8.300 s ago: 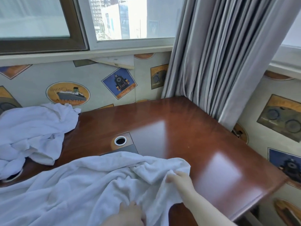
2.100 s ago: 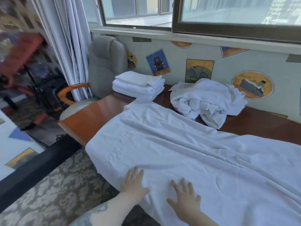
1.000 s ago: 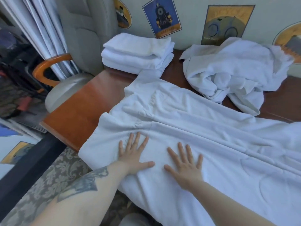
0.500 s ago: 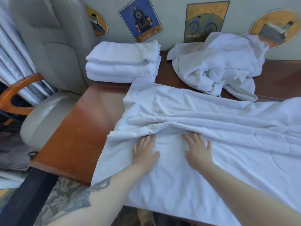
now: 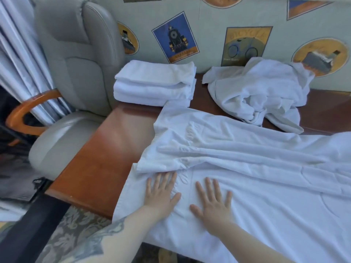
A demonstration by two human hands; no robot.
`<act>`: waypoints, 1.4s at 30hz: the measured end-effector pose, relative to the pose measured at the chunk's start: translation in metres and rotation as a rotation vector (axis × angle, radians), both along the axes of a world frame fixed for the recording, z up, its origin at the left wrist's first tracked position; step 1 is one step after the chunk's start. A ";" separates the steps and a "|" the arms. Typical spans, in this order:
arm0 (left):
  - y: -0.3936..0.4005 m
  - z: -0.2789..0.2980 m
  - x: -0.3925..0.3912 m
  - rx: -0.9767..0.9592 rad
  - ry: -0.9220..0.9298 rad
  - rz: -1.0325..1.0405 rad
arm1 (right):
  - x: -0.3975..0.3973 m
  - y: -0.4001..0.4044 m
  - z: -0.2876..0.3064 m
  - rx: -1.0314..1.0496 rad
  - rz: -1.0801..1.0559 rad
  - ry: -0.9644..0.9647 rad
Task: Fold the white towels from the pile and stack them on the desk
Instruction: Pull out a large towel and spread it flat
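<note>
At the near edge of the surface, both hands lie flat on the spread towel: the left hand and right hand press with fingers straight and splayed, gripping nothing. A ridge of bunched cloth sits just past the left fingertips, toward twelve o'clock. The risk, as I judge it, is that pushing further piles this ridge up and creases the fold, or drags the overhanging hem off the edge. The folded stack sits at eleven o'clock, the unfolded pile at one o'clock.
</note>
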State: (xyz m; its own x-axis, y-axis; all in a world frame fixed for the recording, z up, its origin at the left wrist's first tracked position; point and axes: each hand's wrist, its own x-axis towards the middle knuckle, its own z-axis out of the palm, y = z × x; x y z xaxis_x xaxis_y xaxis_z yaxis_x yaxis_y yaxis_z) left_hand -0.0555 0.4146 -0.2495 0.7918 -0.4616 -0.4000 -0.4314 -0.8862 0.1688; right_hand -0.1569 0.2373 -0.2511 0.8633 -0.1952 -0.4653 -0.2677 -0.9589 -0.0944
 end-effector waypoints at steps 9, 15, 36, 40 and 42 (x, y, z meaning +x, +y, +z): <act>0.000 0.013 0.012 0.040 0.207 -0.031 | 0.007 -0.010 0.002 0.016 0.036 0.026; -0.009 0.011 0.037 0.064 0.274 -0.083 | 0.024 -0.016 0.007 0.025 -0.013 0.063; -0.009 0.022 0.085 -0.155 0.593 -0.184 | 0.070 0.181 0.025 -0.144 -0.594 -0.364; -0.006 0.021 0.090 -0.120 0.498 -0.351 | 0.063 0.230 0.025 -0.361 -0.411 -0.493; -0.003 0.025 0.094 -0.096 0.407 -0.474 | 0.061 0.232 0.025 -0.397 -0.363 -0.455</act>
State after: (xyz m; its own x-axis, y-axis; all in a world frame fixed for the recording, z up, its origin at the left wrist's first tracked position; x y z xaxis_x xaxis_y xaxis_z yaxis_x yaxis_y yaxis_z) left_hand 0.0381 0.4116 -0.2249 0.2856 -0.7739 -0.5653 -0.6582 -0.5871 0.4712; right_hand -0.0964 0.4698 -0.2258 0.8034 -0.5882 0.0930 -0.5944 -0.8015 0.0657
